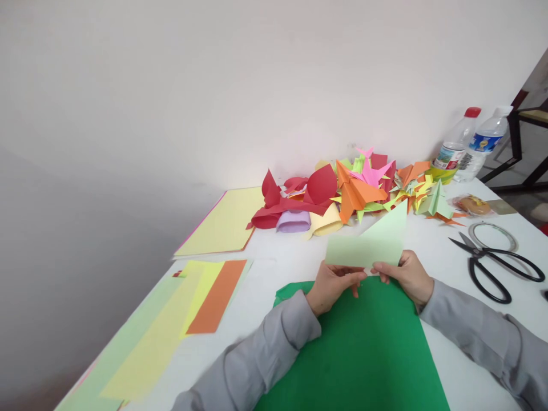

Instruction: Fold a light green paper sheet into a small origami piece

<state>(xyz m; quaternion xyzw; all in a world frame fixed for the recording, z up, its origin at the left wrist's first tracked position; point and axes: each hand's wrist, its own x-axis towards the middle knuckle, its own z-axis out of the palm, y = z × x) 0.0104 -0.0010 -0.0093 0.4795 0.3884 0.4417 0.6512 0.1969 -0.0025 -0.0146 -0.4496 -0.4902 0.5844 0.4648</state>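
Note:
A pale green sheet of paper (pixel 363 250), folded with one pointed corner rising at the right, is held up between my two hands. My left hand (pixel 336 284) pinches its lower edge from the left, thumb and fingers closed. At the lower right of the paper, my right hand (pixel 409 275) grips it with the thumb in front. Below both hands a large dark green sheet (pixel 359 348) lies on the white table (pixel 265 285).
Folded paper planes (pixel 355 194) and red paper shapes (pixel 295 200) are heaped along the wall. Black scissors (pixel 483 254) lie at right near a tape ring (pixel 492 234). Two plastic bottles (pixel 447 151) stand at the back right. Coloured strips (pixel 216 297) and yellow sheets (pixel 222 222) lie left.

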